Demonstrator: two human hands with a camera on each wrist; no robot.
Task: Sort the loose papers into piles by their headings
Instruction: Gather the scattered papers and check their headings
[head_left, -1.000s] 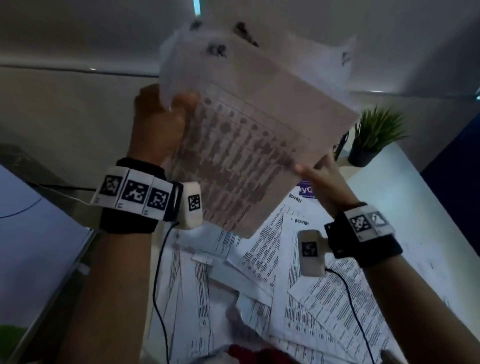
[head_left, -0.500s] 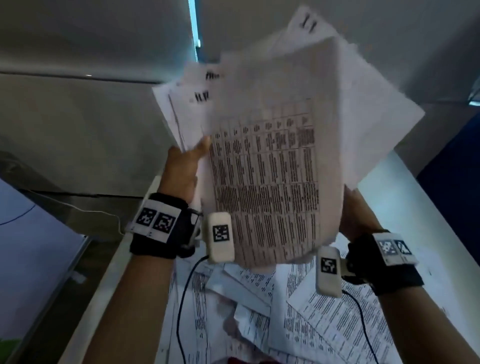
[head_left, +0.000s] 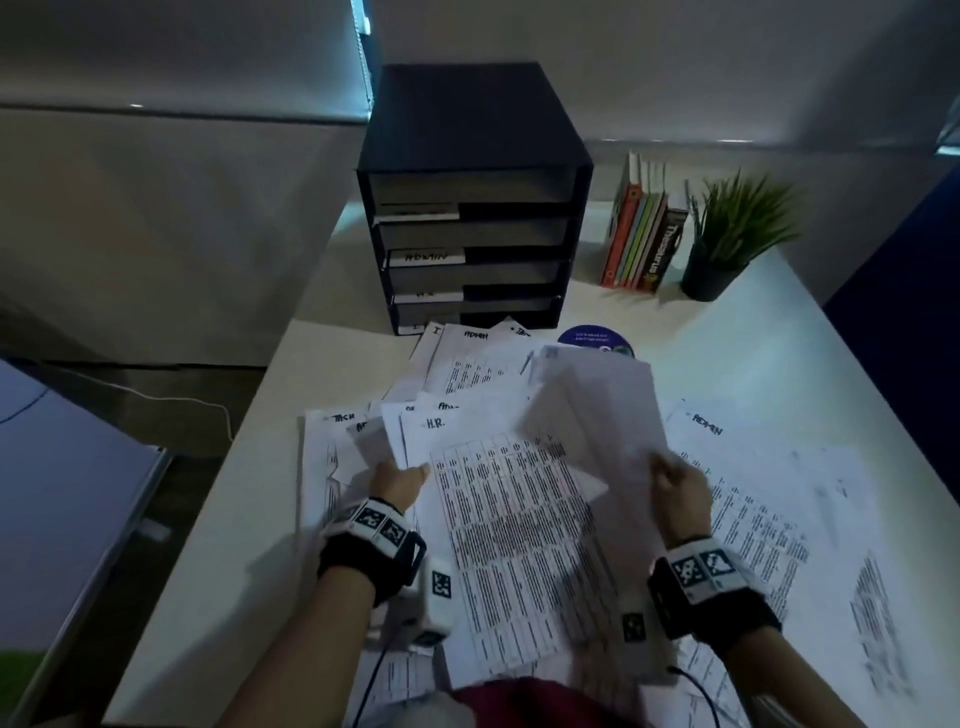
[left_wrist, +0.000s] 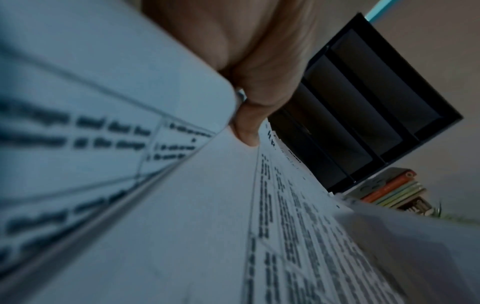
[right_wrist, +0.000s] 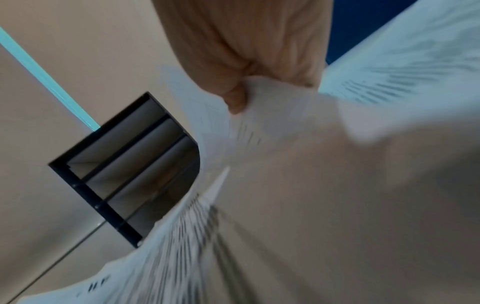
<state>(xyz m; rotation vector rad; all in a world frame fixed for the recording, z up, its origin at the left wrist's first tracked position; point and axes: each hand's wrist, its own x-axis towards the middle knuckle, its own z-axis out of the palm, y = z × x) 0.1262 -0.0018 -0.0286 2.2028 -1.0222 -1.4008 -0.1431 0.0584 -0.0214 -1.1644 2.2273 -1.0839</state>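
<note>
Papers headed H.R. (head_left: 511, 525) are sitting fanned between both hands, low over the white desk (head_left: 228, 545). The left hand (head_left: 397, 486) is pinching the fan's left edge, its thumb lying on top of the printed table, probably so the handwritten headings at the top stay readable. The right hand (head_left: 678, 493) is gripping one sheet (head_left: 597, 415) by its near corner and holding it tilted up, away from the rest; in the right wrist view the thumb and fingers are closing on that corner, though blur is hiding how many sheets are in the pinch, so it may be more than one. Peeling it off looks like the step in hand, ahead of laying it on a pile.

Beyond the left hand, loose papers (head_left: 467, 358) headed ADMIN and TASK are overlapping on the desk, and another ADMIN sheet (head_left: 753, 493) is lying just past the right hand. No tidy piles are showing yet, so sorting seems to be at an early stage. Farther out, a black tray rack (head_left: 472, 208) with labelled shelves is standing against the wall, with books (head_left: 644, 234) and a potted plant (head_left: 727, 239) to its right.
</note>
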